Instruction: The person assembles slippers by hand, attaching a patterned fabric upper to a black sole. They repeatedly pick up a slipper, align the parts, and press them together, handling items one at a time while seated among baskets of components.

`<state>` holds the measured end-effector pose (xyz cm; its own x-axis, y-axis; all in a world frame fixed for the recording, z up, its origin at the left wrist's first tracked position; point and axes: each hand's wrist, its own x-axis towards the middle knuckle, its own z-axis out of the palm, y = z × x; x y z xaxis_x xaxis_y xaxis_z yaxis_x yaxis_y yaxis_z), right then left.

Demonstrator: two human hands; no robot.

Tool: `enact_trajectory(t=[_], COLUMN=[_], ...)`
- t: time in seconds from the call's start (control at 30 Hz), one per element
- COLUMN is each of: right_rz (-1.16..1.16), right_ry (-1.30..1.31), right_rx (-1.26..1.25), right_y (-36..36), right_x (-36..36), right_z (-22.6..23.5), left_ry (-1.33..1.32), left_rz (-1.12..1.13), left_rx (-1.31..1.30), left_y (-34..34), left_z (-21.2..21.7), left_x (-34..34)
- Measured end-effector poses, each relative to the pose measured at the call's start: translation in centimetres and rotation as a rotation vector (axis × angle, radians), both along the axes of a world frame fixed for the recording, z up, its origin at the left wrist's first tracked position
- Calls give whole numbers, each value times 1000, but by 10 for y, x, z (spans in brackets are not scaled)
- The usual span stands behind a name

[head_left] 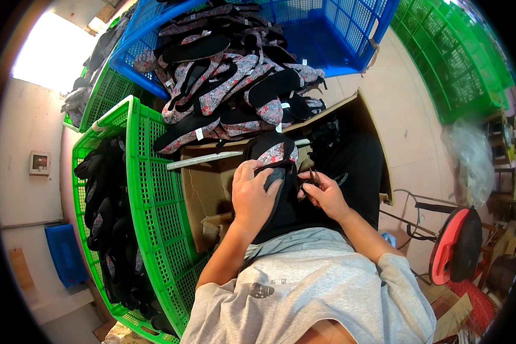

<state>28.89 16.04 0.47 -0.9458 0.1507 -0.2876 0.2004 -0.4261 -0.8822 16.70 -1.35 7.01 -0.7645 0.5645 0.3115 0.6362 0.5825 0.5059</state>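
Holding | left hand [252,194]: 1 slipper [274,153] | right hand [327,196]: 1 dark tool [312,176]

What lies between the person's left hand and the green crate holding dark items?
Part of an open cardboard box and a pale bar lie between the left hand and the green crate, as the head view shows.

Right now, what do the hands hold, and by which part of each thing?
The left hand holds a floral slipper by its near end. The right hand holds a small dark tool; which part it grips is unclear.
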Motion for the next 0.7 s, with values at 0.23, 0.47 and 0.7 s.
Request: enact_trajectory(t=[0.23, 0.47, 0.7], right_rz=[23, 37, 69], right_ry=[-24, -25, -27], right_rx=[4, -9, 52], right_y=[-1, 6, 21], right_x=[-4, -5, -7], right_z=[2, 1, 12], left_ry=[181, 208, 200], left_rz=[126, 158, 136], left_rx=[-49, -3, 47], left_y=[27, 34, 38], left_z=[-8, -18, -22], left_x=[4, -2, -8])
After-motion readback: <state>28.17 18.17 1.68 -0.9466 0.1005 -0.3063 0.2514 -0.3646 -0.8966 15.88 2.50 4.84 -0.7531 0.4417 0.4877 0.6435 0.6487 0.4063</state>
